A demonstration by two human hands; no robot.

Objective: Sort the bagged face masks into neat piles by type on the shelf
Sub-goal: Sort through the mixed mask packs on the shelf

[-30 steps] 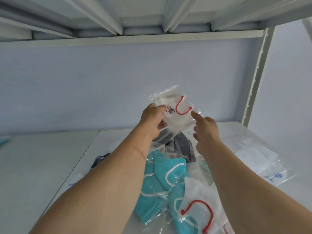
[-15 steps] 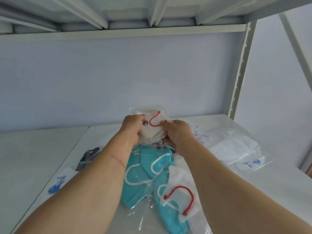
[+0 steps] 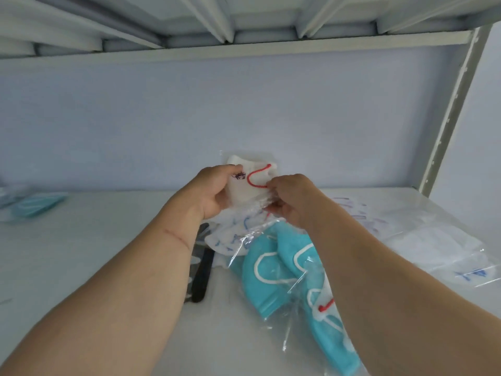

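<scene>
I hold a bagged white mask with a red ear loop point(image 3: 250, 176) upright above the shelf point(image 3: 81, 240). My left hand point(image 3: 214, 189) grips its left side, thumb on the front. My right hand point(image 3: 291, 198) pinches its right lower edge. Beneath them lies a heap of bagged masks: teal ones with white loops point(image 3: 273, 270), a white one with blue print point(image 3: 233, 234), a black one point(image 3: 202, 267) partly under my left forearm. Another red loop point(image 3: 326, 305) peeks out beside my right forearm.
Bagged white masks point(image 3: 433, 240) lie spread at the right of the shelf. A teal bagged mask point(image 3: 35, 204) lies at the far left. A metal upright point(image 3: 455, 109) stands at the back right, and the upper shelf's underside point(image 3: 244, 28) hangs overhead.
The white red-looped mask came down from its raised position towards the heap; my right hand went from pointing at it to pinching its edge. The view also shifted.
</scene>
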